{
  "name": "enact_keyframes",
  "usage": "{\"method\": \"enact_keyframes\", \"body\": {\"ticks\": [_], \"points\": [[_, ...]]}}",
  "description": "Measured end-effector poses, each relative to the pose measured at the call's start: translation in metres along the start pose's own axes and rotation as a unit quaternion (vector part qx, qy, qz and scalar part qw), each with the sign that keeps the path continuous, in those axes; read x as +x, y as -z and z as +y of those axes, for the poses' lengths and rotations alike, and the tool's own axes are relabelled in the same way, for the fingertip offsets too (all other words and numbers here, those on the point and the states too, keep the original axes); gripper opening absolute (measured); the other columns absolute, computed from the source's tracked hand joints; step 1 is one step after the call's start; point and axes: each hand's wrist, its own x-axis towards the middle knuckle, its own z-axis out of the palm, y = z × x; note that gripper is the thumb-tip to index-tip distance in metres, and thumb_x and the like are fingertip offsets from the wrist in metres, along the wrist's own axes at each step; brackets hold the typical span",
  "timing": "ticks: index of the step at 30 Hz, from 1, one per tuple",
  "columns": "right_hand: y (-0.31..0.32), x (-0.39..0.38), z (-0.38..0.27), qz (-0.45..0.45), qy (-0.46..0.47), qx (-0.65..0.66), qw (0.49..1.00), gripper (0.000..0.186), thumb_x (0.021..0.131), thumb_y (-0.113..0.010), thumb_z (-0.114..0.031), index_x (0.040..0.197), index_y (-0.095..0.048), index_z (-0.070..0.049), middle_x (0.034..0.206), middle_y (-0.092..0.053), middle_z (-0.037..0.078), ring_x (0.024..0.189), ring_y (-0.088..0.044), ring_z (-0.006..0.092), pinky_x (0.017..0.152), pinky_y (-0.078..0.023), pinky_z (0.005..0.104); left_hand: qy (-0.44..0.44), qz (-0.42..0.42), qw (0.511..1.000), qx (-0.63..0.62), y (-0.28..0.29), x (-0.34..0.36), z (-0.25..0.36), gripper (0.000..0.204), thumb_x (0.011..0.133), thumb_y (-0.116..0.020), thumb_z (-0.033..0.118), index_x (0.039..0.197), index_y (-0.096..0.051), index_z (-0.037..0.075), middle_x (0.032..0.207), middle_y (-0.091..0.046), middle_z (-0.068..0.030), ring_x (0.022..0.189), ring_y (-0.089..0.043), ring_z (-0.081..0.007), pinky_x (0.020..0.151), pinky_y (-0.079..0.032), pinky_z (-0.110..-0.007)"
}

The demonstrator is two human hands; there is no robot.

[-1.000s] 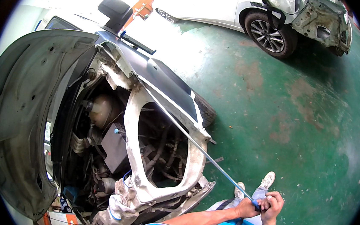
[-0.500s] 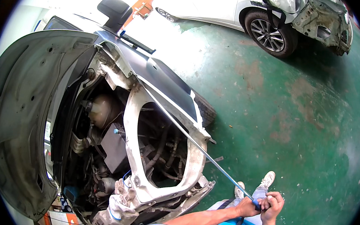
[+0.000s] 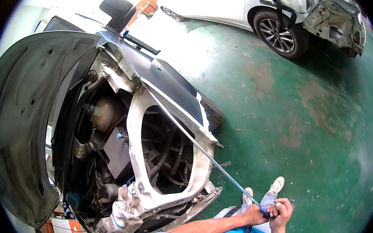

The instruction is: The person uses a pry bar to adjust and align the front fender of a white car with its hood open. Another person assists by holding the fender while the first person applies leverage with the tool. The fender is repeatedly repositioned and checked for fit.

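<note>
A long, thin metal rod [image 3: 230,177] slants from the top corner of the car's fender [image 3: 171,82] down to my hands. Its near end is a blue grip [image 3: 265,211]. My left hand [image 3: 254,215] is closed around the rod just behind that grip. Curled fingers of my right hand [image 3: 281,211] close on the end of the blue grip, partly hidden by each other. The rod passes over a bare white headlight-opening frame [image 3: 134,125] at the front of the car. Its far tip lies by the fender's inner edge, where contact cannot be made out.
The raised hood [image 3: 22,115] stands on the left, beside the exposed engine bay with a coolant tank [image 3: 106,115]. A pair of work gloves [image 3: 124,206] lies on the front frame. Across the green floor [image 3: 283,125] stands a damaged white car [image 3: 214,3].
Both hands keep their grip on the rod. The view has shifted very slightly, and the rod with my hands has barely moved.
</note>
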Motion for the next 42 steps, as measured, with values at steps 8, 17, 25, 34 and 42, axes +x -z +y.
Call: {"method": "enact_keyframes", "body": {"ticks": [8,17,25,34,42], "points": [[0.008,0.007,-0.006,-0.037,-0.029,0.010,0.999,0.015,0.082,-0.056,-0.009,0.089,-0.060,0.004,0.053,-0.045,0.002,0.042,-0.041,0.0120,0.049,-0.049,0.0317,0.059,0.008,0.998,0.009,-0.003,0.004,0.004,0.023,0.075,-0.071,0.027,0.083,-0.063,0.007,0.068,-0.065,-0.0179,0.066,-0.065,-0.0397,0.057,-0.052,-0.046],[0.010,-0.005,-0.014,-0.168,-0.125,0.045,0.977,0.072,0.063,-0.087,-0.023,0.124,-0.059,0.003,0.110,-0.068,0.017,0.104,-0.066,0.0279,0.097,-0.050,0.0381,0.159,-0.132,0.978,0.003,0.037,-0.006,0.052,0.031,0.081,-0.068,0.028,0.101,-0.061,0.005,0.089,-0.067,-0.0227,0.085,-0.066,-0.0407,0.072,-0.052,-0.049],[0.029,0.020,-0.026,-0.260,-0.174,-0.103,0.944,0.036,0.067,-0.078,-0.010,0.099,-0.072,0.008,0.107,-0.071,0.020,0.103,-0.066,0.0285,0.100,-0.048,0.0397,0.217,-0.329,0.867,0.306,0.208,0.020,0.134,0.048,0.087,-0.066,0.038,0.122,-0.062,0.005,0.113,-0.067,-0.0178,0.104,-0.066,-0.0351,0.085,-0.054,-0.046],[0.011,0.032,-0.058,-0.236,-0.141,-0.152,0.949,0.030,0.058,-0.077,-0.009,0.084,-0.074,0.005,0.096,-0.073,0.023,0.093,-0.068,0.0302,0.093,-0.050,0.0399,0.279,0.017,0.568,0.774,0.538,0.120,0.161,0.076,0.097,-0.049,0.052,0.144,-0.039,-0.007,0.150,-0.039,-0.0251,0.143,-0.033,-0.0368,0.118,-0.023,-0.050],[0.018,0.038,-0.054,-0.155,-0.156,-0.158,0.963,0.030,0.062,-0.075,-0.009,0.088,-0.072,0.005,0.096,-0.071,0.019,0.086,-0.068,0.0257,0.084,-0.054,0.0366,0.476,-0.045,0.511,0.714,0.650,0.195,0.121,0.091,0.094,-0.041,0.067,0.150,-0.034,-0.004,0.160,-0.029,-0.0188,0.149,-0.025,-0.0301,0.120,-0.019,-0.046]]}}
